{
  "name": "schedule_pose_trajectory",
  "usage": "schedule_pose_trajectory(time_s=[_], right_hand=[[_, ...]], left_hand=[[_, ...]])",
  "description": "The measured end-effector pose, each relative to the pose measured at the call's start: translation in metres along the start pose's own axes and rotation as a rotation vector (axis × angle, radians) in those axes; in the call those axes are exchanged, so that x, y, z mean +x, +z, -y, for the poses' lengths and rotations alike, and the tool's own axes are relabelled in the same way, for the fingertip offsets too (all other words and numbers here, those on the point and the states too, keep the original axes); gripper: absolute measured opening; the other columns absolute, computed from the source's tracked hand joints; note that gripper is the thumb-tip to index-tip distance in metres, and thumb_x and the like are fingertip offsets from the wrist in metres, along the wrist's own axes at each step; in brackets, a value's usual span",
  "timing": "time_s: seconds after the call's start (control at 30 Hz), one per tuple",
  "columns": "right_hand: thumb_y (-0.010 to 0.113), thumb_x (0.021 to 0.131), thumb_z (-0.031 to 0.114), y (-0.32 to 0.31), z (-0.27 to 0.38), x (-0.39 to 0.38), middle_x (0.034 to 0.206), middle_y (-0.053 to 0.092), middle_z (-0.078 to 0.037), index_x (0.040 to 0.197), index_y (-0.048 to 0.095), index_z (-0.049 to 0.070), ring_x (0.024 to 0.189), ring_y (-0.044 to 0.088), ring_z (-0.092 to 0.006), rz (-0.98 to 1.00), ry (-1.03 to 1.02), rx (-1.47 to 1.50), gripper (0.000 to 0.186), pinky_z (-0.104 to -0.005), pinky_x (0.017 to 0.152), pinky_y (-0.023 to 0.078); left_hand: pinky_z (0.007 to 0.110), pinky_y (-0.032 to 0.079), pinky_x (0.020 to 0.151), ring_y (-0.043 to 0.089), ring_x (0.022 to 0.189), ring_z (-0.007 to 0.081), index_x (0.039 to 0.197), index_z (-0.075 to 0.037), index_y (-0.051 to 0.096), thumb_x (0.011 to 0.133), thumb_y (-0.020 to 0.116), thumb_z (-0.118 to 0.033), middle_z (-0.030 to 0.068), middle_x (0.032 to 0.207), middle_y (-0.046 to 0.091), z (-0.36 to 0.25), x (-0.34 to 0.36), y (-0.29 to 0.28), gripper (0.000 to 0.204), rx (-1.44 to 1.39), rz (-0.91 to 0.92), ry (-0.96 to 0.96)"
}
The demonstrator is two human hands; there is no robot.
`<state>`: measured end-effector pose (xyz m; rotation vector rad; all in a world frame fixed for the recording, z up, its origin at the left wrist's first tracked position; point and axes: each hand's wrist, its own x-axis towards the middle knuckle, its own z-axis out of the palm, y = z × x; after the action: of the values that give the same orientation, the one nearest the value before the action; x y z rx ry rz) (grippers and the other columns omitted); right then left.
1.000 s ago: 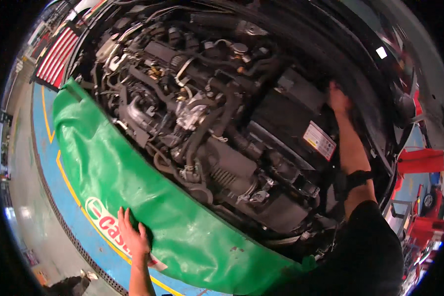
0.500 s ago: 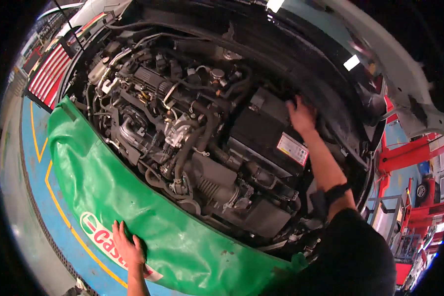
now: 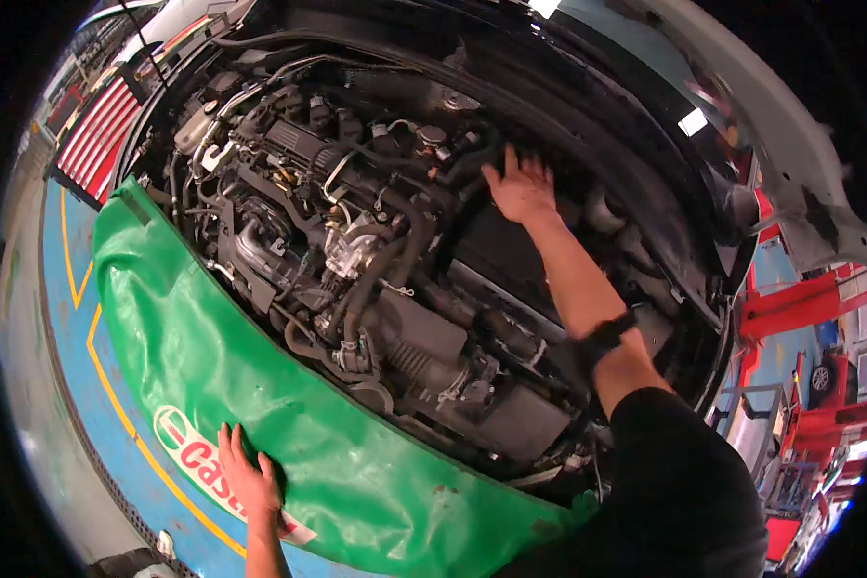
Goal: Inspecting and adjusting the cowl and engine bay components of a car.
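Note:
My left hand [image 3: 249, 477] lies with fingers stretched out on the green fender cover [image 3: 337, 472], over its white-and-red printed patch. My right arm reaches across the engine bay. With its fingers spread, my right hand [image 3: 522, 190] is over the far edge of the black car battery [image 3: 491, 241]; I cannot tell whether its fingertips touch anything. Nothing shows in either hand. My right forearm, with a black band [image 3: 602, 345] on it, hides part of the battery. Left of the battery sits the engine [image 3: 299, 154], with black hoses and metal parts.
The raised bonnet [image 3: 684, 106] arches over the far side and right. A black air filter housing [image 3: 409, 332] lies in front of the battery. A red tool cabinet [image 3: 96, 140] stands at the far left, on blue floor with yellow lines. Red lift parts [image 3: 804, 303] are at right.
My right hand has moved left and farther away, from the battery's right side to its far edge. My left hand stays on the fender cover.

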<state>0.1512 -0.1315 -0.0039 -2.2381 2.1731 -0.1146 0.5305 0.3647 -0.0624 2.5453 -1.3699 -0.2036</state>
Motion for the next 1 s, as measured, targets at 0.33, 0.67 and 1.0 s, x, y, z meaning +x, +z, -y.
schedule_pose_trajectory(time_s=[0.33,0.67,1.0], right_hand=[[0.063,0.086,0.067,-0.001,-0.026,-0.023,0.163,0.029,-0.020,0.160,0.029,0.014,0.151,0.025,-0.0387,0.148,-0.092,0.107,0.097,-0.0516,0.124,0.018],[0.066,0.086,0.058,0.010,-0.026,-0.018,0.155,0.039,-0.020,0.155,0.036,0.013,0.147,0.032,-0.0413,0.114,-0.079,0.143,0.087,-0.0512,0.123,0.023],[0.061,0.094,0.052,-0.015,-0.152,-0.128,0.158,0.038,-0.024,0.152,0.039,0.000,0.142,0.042,-0.0396,0.025,-0.054,0.196,0.081,-0.0453,0.117,0.037]], left_hand=[[0.048,0.025,0.121,0.035,0.146,0.0395,0.148,-0.005,0.045,0.084,0.059,-0.009,0.0187,0.159,0.037,0.008,0.000,0.006,0.066,0.000,-0.024,0.043],[0.050,0.028,0.120,0.036,0.144,0.0428,0.149,-0.003,0.043,0.084,0.058,-0.013,0.0203,0.159,0.037,0.019,0.005,0.012,0.067,0.009,-0.039,0.100],[0.048,0.027,0.121,0.035,0.146,0.0405,0.150,-0.006,0.043,0.087,0.057,-0.018,0.0187,0.160,0.036,0.024,0.002,0.014,0.065,0.023,-0.032,0.112]])
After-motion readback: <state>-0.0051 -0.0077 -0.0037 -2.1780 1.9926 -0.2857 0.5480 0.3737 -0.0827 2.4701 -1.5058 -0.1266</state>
